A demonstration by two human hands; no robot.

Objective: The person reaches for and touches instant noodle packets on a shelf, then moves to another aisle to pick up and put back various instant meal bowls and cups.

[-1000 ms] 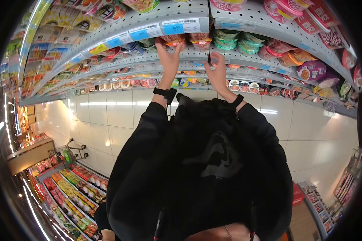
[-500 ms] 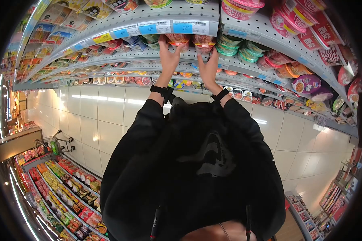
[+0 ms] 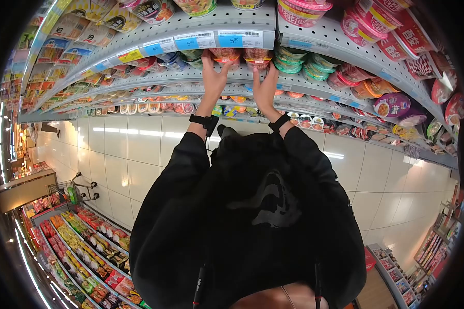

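On the shelf below the row of price tags, my left hand reaches up to a red instant noodle cup. Its thumb and fingers lie on either side of that cup's front. Beside it, my right hand has thumb and fingers around the lower part of a brownish-red noodle cup. The two cups stand side by side, their upper parts hidden by the shelf edge above. Green-lidded noodle cups are stacked just right of my right hand.
A perforated metal shelf with price tags juts out above my hands. More noodle tubs, such as a purple one, fill the right side. Behind, a shopping cart stands on the tiled floor near a display of packets.
The view has shifted slightly, and both hands keep their places at the two cups. Part of a person's leg now shows at the far left of the aisle.
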